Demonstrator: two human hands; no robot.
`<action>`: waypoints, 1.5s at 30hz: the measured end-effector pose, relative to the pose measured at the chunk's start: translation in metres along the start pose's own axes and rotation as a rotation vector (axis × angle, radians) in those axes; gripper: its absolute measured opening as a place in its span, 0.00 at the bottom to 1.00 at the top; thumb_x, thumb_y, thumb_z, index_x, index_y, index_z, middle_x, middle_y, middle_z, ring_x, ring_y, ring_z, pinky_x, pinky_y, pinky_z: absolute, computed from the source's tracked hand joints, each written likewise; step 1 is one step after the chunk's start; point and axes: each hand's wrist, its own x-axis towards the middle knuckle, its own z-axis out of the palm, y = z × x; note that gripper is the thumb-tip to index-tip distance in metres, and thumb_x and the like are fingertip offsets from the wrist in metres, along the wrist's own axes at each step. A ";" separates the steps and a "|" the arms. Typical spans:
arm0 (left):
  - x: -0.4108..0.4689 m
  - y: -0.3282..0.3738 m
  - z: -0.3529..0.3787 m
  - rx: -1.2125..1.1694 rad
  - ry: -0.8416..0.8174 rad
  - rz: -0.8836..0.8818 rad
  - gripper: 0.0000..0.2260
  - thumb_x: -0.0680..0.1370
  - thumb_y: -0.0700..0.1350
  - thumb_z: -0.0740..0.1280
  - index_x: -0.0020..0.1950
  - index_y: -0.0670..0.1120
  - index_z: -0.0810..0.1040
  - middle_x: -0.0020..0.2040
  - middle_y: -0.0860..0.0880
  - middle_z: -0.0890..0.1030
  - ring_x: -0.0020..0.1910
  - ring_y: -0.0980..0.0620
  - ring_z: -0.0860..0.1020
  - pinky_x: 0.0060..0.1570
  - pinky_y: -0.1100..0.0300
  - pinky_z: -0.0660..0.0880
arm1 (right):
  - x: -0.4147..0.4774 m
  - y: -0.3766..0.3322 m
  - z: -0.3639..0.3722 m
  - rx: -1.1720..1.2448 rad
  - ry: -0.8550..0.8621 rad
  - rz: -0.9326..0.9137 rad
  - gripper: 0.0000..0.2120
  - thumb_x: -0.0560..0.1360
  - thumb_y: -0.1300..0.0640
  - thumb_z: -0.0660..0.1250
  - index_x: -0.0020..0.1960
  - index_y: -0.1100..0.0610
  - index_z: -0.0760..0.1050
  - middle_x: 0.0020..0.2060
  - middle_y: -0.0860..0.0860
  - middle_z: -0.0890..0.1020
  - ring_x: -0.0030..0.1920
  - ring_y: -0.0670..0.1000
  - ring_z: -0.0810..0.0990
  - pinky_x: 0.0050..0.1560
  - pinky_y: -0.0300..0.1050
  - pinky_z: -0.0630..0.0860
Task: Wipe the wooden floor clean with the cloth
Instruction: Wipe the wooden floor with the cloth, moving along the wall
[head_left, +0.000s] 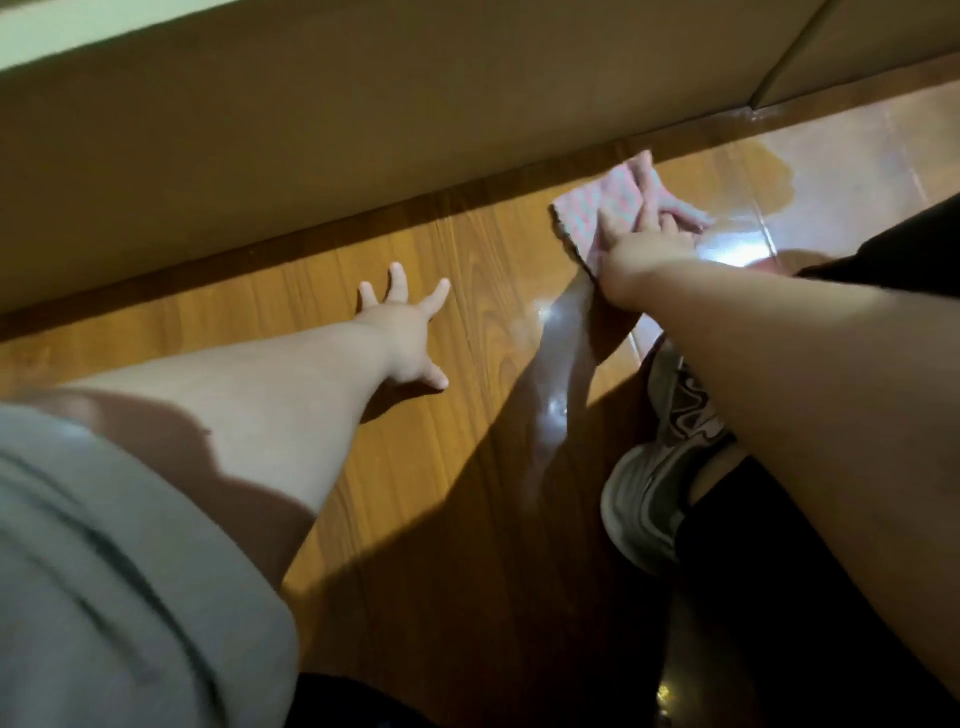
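Observation:
A pink checked cloth (602, 208) lies flat on the wooden floor (493, 291), close to the dark skirting strip. My right hand (644, 244) presses down on the cloth with its fingers spread straight. My left hand (405, 327) rests flat on the bare floor to the left, fingers splayed and holding nothing. A wet, glossy patch (779, 171) spreads over the floor to the right of the cloth.
A tall brown panel wall (363, 130) runs along the far side, with a dark skirting strip (260, 265) at its foot. My grey-and-white shoe (654, 478) and a dark trouser leg (779, 597) are at the lower right. A grey sleeve (104, 571) fills the lower left.

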 end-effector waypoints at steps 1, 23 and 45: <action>-0.005 0.004 0.001 0.025 -0.022 0.007 0.51 0.72 0.56 0.74 0.75 0.62 0.33 0.76 0.45 0.28 0.75 0.33 0.38 0.70 0.35 0.58 | -0.012 0.005 -0.002 0.016 -0.035 0.043 0.32 0.82 0.47 0.54 0.79 0.48 0.43 0.78 0.58 0.48 0.77 0.62 0.49 0.75 0.60 0.47; -0.027 0.035 0.026 -0.099 -0.003 -0.108 0.55 0.70 0.51 0.76 0.75 0.63 0.32 0.75 0.48 0.28 0.75 0.31 0.40 0.69 0.34 0.60 | -0.072 0.011 0.077 0.133 0.172 -0.456 0.22 0.81 0.48 0.54 0.75 0.41 0.60 0.79 0.53 0.51 0.77 0.62 0.46 0.74 0.59 0.46; -0.021 0.028 0.034 -0.117 0.069 -0.101 0.55 0.69 0.51 0.77 0.75 0.65 0.34 0.76 0.50 0.29 0.75 0.33 0.40 0.69 0.35 0.61 | -0.024 0.069 0.062 0.463 0.414 -0.424 0.13 0.76 0.54 0.59 0.56 0.55 0.78 0.61 0.56 0.74 0.58 0.61 0.74 0.56 0.49 0.69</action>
